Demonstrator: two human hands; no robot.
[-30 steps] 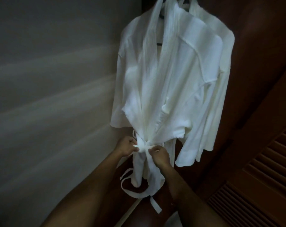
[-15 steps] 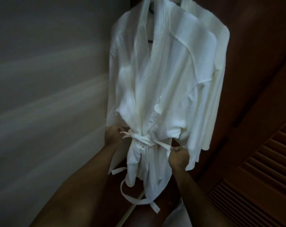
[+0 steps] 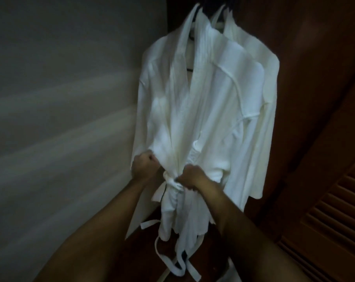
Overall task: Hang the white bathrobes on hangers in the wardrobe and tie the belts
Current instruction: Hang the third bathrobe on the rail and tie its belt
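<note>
Your left hand (image 3: 145, 166) is fisted on the front bathrobe (image 3: 194, 110). Your right hand (image 3: 192, 177) grips its belt (image 3: 170, 180). Both arms reach forward.

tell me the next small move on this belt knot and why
Probably pull both hands apart to snug it: the left hand and right hand grip the belt at the front bathrobe's waist, where the knot looks loose.
</note>
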